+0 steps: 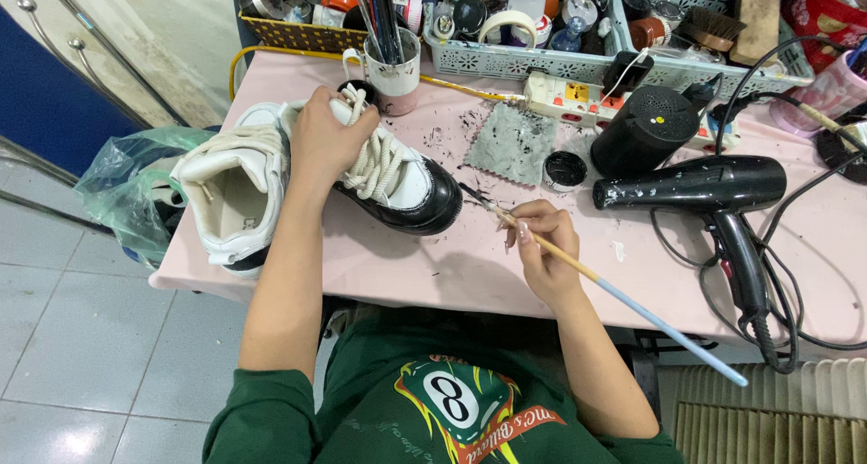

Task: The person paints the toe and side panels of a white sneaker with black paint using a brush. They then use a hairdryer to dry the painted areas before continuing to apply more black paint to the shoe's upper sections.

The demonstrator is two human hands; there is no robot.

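My right hand has its fingers pinched together on a thin paintbrush, wooden near the grip, pale blue toward the far end; the dark bristle tip sits just short of the black toe of the sneaker. Left hand is clamped down over the shoe's laced top, fingers curled into the white laces, pinning it to the pink desk. The shoe lies on the desk's left part, toe pointing toward the brush; a second white sneaker is touching it on the left edge.

As I judge it, doing this well means keeping the shoe pinned flat, bracing the brush hand on the desk, and working with short light strokes so black stays off the white panel.

Further out: small open pot of black paint beside a grey cloth, black hair dryer to the right with its cord looping, a mug of brushes behind the shoe, and baskets of supplies along the back.
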